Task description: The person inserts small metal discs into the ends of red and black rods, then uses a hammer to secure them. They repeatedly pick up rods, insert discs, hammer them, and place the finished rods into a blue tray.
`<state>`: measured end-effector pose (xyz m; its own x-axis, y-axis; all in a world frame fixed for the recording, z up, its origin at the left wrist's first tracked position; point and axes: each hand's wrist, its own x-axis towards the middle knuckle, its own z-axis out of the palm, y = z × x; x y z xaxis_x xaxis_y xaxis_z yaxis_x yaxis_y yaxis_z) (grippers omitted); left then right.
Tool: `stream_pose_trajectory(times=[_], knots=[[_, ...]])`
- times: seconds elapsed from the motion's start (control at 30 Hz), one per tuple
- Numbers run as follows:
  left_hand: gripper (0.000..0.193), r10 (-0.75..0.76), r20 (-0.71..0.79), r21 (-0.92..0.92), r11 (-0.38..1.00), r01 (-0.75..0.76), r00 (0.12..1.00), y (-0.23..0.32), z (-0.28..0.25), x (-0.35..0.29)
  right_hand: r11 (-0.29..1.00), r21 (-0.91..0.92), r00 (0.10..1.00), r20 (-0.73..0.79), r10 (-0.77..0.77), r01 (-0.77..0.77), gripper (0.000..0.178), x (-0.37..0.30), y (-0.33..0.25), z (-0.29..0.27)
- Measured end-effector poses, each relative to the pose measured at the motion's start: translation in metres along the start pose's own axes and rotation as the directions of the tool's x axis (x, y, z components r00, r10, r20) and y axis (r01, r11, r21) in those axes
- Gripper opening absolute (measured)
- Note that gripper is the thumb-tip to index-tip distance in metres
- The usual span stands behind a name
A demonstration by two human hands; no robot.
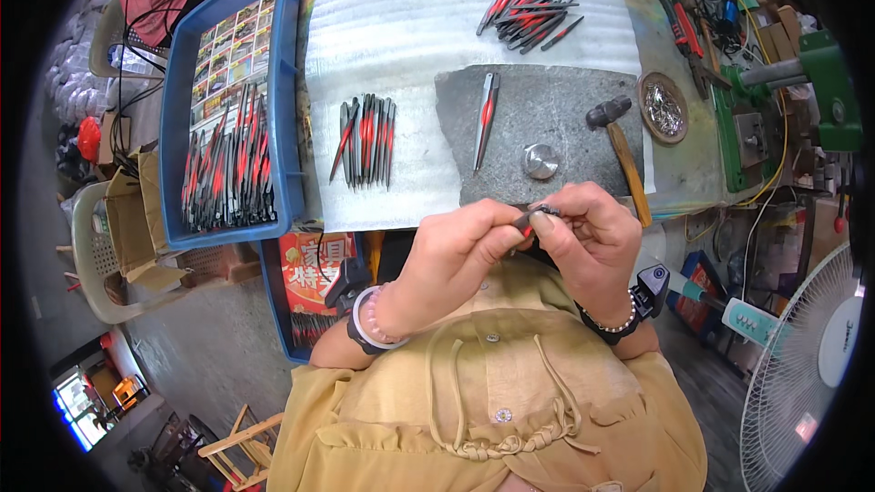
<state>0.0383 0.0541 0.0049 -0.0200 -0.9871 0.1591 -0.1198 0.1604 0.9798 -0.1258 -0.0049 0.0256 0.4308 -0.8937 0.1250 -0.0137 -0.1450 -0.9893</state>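
Note:
Close to my body, at the front edge of the table, both hands come together on a small slim black-and-red tool (526,221). My left hand (456,251) pinches its left part, and my right hand (592,237) grips the other end with thumb and fingers. Most of the tool is hidden by the fingers. Just beyond lies a grey slab (547,100) bearing one slim pointed black-and-red tool (487,123), a round metal disc (540,161) and a hammer (627,155) with a wooden handle.
A row of similar tools (365,138) lies left of the slab, and a loose pile (529,14) lies beyond it. The blue tray (290,100) at left holds many more. At right are a dish of small metal parts (663,107), a green machine (743,141) and a fan (811,374).

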Motion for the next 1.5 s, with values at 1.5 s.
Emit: stream_pose_trajectory(times=[1.5], knots=[[0.011, -0.296, 0.32, -0.126, 0.928, 0.35, 0.9, 0.023, -0.011, -0.004, 0.944, 0.132, 0.949, 0.138, 0.285, -0.302, 0.01, -0.006, -0.018, -0.002]])
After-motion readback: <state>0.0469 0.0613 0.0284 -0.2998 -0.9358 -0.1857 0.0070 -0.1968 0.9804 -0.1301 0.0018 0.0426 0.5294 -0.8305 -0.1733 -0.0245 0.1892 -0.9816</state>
